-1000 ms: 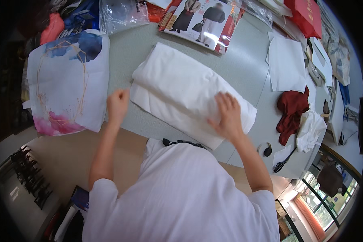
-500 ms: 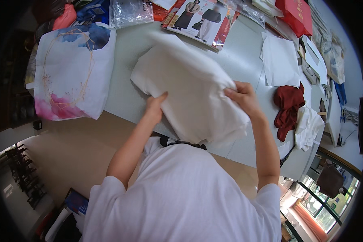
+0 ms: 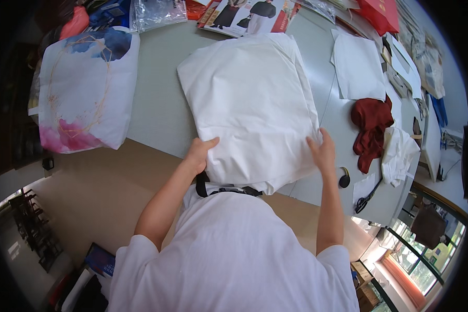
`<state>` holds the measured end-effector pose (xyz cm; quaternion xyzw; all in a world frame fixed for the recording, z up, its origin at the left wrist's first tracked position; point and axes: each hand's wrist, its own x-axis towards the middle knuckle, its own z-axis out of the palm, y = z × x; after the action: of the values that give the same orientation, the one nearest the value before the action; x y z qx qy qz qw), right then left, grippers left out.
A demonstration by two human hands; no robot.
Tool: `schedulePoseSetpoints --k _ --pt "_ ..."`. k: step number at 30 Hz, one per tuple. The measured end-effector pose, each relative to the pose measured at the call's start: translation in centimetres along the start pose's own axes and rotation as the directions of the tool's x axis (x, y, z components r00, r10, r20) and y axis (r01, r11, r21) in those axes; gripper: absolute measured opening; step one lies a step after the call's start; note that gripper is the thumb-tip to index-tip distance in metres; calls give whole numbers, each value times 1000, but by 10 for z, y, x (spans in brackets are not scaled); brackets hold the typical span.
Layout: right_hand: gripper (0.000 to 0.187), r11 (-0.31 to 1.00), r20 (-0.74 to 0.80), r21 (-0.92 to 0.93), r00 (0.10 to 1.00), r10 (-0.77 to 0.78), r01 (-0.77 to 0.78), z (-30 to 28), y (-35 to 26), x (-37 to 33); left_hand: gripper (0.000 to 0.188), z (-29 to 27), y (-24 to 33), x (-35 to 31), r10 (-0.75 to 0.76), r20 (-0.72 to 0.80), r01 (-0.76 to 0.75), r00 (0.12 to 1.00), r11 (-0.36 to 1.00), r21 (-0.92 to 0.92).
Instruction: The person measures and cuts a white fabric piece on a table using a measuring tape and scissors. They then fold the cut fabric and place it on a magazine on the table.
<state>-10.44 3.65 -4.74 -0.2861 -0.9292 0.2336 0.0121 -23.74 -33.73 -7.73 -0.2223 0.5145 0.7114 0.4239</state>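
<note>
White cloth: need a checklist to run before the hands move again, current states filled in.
1. Left hand holding the white cloth: ok, thumb over its left edge, near the person's end.
2. Right hand gripping the cloth: cannot tell; it is at the right edge, but a firm pinch is not clear.
3. Cloth smooth: not ok, creases run across the part nearest the person.
4. Far edge clear of the magazine: cannot tell, they meet in this view.
5. Scissors away from the cloth: ok, apart, to its right.
6. Dark red fabric away from the cloth: ok, apart, to its right.
</note>
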Motion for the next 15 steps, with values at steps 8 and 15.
schedulePoseSetpoints --k 8,15 --pt "70 872 149 34 861 -487 488 -7 -129 -105 49 70 53 -15 130 167 -91 977 971 -220" --pt "51 905 -328 276 916 -228 325 -41 -38 -55 39 135 122 -66 254 280 -211 926 962 -173"
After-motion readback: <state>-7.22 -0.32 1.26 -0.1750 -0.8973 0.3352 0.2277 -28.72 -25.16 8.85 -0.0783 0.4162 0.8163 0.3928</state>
